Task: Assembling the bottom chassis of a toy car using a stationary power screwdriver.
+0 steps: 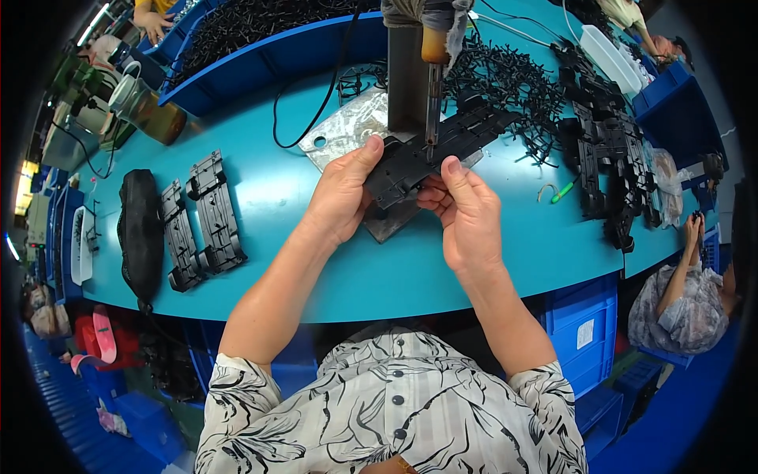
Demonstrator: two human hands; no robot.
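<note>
Under an upright iron (433, 95) with a metal tip and a worn orange-brown handle, I hold a long black molded plastic part (399, 172). My left hand (339, 193) is closed on its left end, thumb on top. At its near edge, my right hand (471, 213) is closed, thumb above and fingers curled below; whether a small piece sits in those fingers is hidden. The iron's tip reaches the top of the part or stops just above it. Beneath lies a silvery metal plate (347, 126) with a dark post (405, 83) standing on it.
Two similar black parts (217, 213) and a dark elongated pouch (142, 233) lie left. Loose black clips (517, 95) are heaped behind the post. More black parts (604, 150) are piled right, near a green-handled hook tool (562, 192). A long blue bin (260, 63) borders the back.
</note>
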